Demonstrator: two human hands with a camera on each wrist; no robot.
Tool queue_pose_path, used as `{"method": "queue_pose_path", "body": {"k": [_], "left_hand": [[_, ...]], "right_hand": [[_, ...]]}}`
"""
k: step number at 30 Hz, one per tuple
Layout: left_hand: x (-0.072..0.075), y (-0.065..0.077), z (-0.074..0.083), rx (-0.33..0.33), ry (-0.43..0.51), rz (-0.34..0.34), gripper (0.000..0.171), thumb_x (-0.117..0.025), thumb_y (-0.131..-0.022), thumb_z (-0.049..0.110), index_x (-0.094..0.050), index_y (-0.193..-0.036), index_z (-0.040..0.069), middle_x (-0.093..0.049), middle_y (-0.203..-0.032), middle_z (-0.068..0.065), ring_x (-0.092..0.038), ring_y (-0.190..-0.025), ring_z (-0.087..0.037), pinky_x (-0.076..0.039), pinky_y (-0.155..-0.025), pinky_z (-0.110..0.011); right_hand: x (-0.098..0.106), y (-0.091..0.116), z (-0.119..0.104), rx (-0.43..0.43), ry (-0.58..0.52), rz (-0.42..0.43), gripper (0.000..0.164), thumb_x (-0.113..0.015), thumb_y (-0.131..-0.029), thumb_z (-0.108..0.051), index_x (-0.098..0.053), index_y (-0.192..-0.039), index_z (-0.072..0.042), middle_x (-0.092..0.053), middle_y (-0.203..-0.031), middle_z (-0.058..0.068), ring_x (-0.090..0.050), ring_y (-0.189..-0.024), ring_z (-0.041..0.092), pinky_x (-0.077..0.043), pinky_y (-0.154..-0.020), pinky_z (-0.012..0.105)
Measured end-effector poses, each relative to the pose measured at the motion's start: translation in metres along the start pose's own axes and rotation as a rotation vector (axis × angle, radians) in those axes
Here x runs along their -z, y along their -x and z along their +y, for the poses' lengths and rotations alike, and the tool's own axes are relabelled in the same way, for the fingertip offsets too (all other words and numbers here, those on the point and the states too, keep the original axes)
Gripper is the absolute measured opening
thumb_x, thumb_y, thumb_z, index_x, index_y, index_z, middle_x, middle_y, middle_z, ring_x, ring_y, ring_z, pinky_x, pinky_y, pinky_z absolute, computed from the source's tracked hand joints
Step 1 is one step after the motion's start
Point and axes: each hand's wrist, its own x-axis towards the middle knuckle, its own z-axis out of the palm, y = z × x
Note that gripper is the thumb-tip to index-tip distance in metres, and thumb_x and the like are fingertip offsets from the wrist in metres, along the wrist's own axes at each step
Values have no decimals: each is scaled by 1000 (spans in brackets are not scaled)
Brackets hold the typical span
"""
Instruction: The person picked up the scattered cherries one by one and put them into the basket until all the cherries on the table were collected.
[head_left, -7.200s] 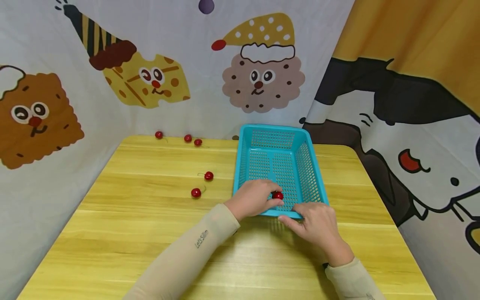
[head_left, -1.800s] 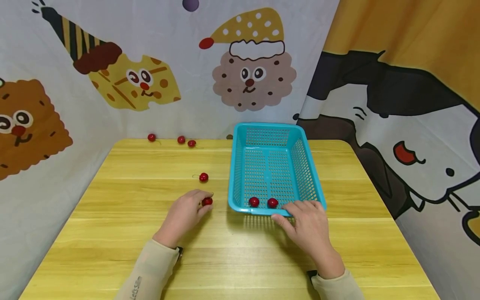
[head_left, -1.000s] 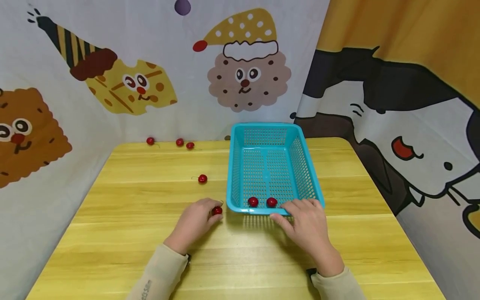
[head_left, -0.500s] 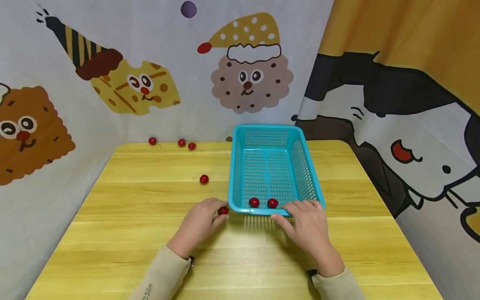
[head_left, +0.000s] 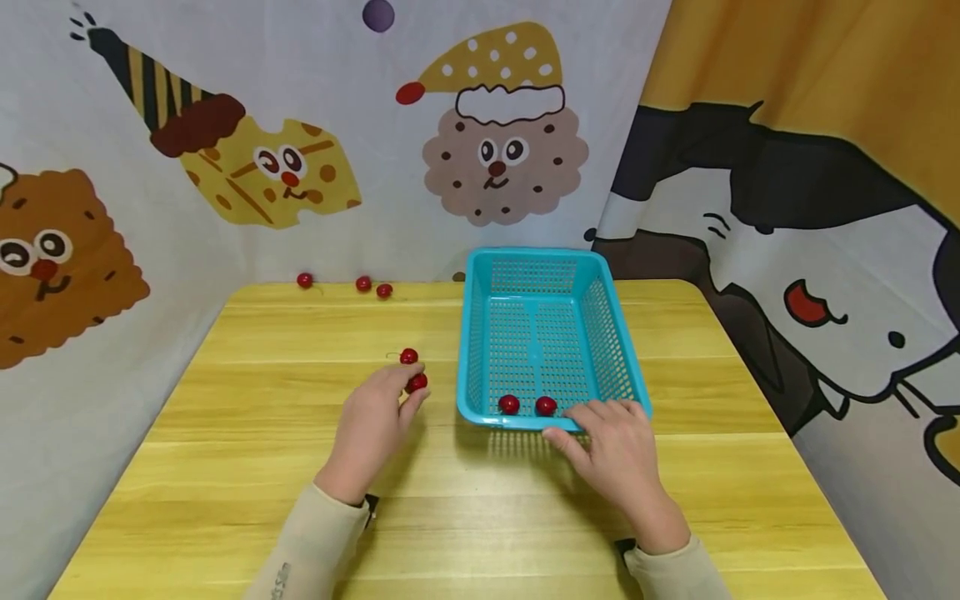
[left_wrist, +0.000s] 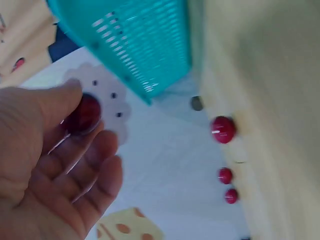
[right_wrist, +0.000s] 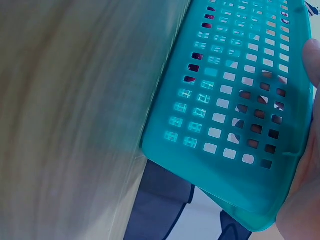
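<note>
My left hand (head_left: 371,425) pinches a red cherry (head_left: 416,382) between thumb and fingers, left of the blue-green plastic basket (head_left: 463,350). The left wrist view shows this held cherry (left_wrist: 84,115) raised off the tabletop. Just behind it in the head view, another cherry (head_left: 408,356) with a thin stem lies on the table. My right hand (head_left: 618,454) grips the basket's near rim at its right part, fingers over the edge and thumb outside. Two cherries (head_left: 509,405) sit inside the basket along its near wall.
Three more cherries (head_left: 363,284) lie along the back left edge of the wooden table (head_left: 247,400). Behind the table hangs a white cloth (head_left: 390,167) with cartoon prints, and an orange curtain (head_left: 840,67) is at the right.
Seconds ago my left hand was in the basket with a cherry. It then took another cherry near the basket's front left corner, and has now moved it back left. My right hand stays put.
</note>
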Motion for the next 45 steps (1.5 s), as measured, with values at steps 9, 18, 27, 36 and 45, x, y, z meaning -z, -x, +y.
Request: {"method": "queue_pose_path", "body": {"k": [9,18,27,36,45], "left_hand": [[3,-30,36,-310,89,132,40,-87,-90,22,-75,-124,5,-80,-117,-8,-77,-107,-24,-66,-92,-38],[-21,-54,60,-274,80,-332,35,-81,-97,26,-75,-128,11,-78,-123,-4,-74,-115,-22,-62,-103,-37],[-44,-66,65,-211,126,-529,34,-77,-101,29,-76,-131,12,-78,-125,-2,-73,-116,-21,-62,-100,-39],[-50,-80,61,-220,93,-653,35,-78,-100,32,-77,-131,16,-79,-125,1,-71,-124,-25,-58,-107,-43],[-51,-82,62,-227,64,-693,34,-80,-98,34,-79,-125,15,-80,-116,-1,-71,-112,-23,-59,-100,-43]], "right_hand": [[0,0,0,8,19,10,76,-39,-103,-78,-79,-92,-15,-80,-87,3,-73,-74,28,-52,-79,51],[0,1,0,-6,7,-26,54,-66,-92,-69,-79,-95,-17,-80,-88,2,-73,-77,28,-52,-82,50],[4,-3,-1,6,12,-1,73,-41,-103,-77,-78,-92,-14,-79,-87,3,-72,-75,29,-51,-79,50],[4,-5,-1,25,10,29,71,-44,-104,-74,-78,-91,-13,-80,-86,4,-72,-74,29,-52,-78,51],[1,-1,1,-4,8,-2,73,-41,-102,-78,-77,-91,-16,-80,-87,2,-72,-75,27,-50,-80,49]]}}
